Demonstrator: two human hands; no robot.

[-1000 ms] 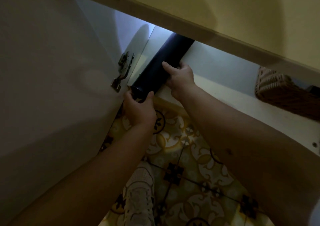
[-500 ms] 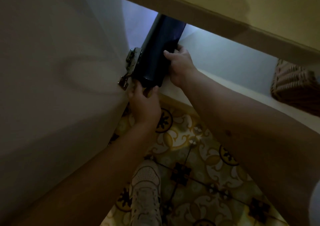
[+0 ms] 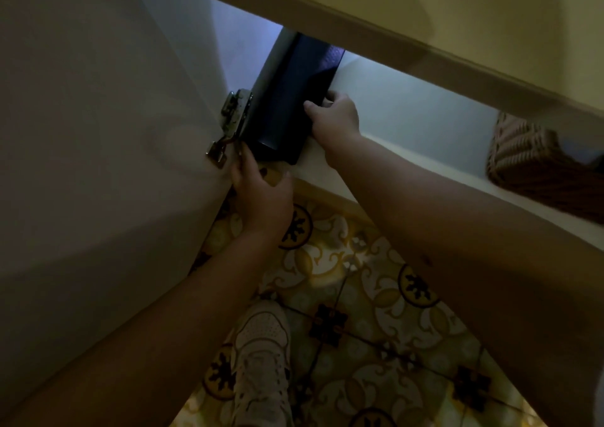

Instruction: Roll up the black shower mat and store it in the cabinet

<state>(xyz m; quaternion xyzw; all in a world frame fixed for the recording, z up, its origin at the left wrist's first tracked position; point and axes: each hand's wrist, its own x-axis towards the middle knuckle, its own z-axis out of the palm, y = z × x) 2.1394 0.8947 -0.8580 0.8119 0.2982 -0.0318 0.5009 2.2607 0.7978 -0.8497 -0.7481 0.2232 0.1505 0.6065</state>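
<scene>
The rolled black shower mat (image 3: pixel 291 99) lies on the white cabinet shelf (image 3: pixel 408 122), tucked against the left inner wall beside the door hinge, its far end hidden under the cabinet top. My right hand (image 3: pixel 336 116) grips the roll's right side, thumb on top. My left hand (image 3: pixel 261 191) is at the roll's near end, fingers spread and touching its lower edge.
The open white cabinet door (image 3: pixel 98 148) fills the left, with a metal hinge (image 3: pixel 232 122) right beside the mat. A woven basket (image 3: pixel 539 161) stands on the shelf at the right. Patterned floor tiles (image 3: pixel 359 296) and a white sneaker (image 3: pixel 261 361) are below.
The mat has slid deeper into the cabinet and swung left against the wall by the hinge. Both hands followed it inward; the left hand has loosened at the roll's end.
</scene>
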